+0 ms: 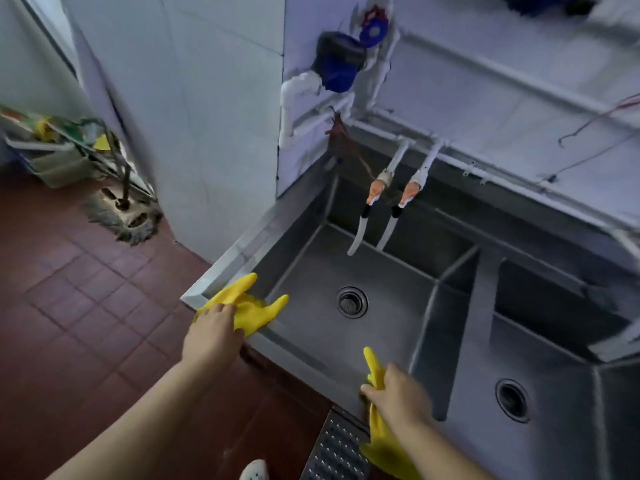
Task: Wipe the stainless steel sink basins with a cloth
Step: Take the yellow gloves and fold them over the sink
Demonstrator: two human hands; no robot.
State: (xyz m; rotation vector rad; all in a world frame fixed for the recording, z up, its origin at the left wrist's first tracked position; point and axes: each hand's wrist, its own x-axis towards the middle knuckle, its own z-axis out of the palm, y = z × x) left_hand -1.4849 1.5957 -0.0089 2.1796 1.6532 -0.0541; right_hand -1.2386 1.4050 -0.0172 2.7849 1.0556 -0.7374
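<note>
A stainless steel sink [242, 244] with two basins runs along the tiled wall; the left basin has a round drain [352, 302], the right basin a second drain [512, 400]. One yellow rubber glove [251, 306] lies over the sink's front left corner, and my left hand [214, 329] rests on it. My right hand [398, 396] grips a second yellow rubber glove [381, 441] at the sink's front rim; it hangs down in front of the sink. No cloth is visible.
Two taps [375, 188] hang over the left basin from white pipes. A blue water meter [337, 64] sits on the wall above. A mop [126, 216] and a cluttered rack [52, 147] stand at the left on the red tile floor. A perforated metal grate [334, 448] lies below.
</note>
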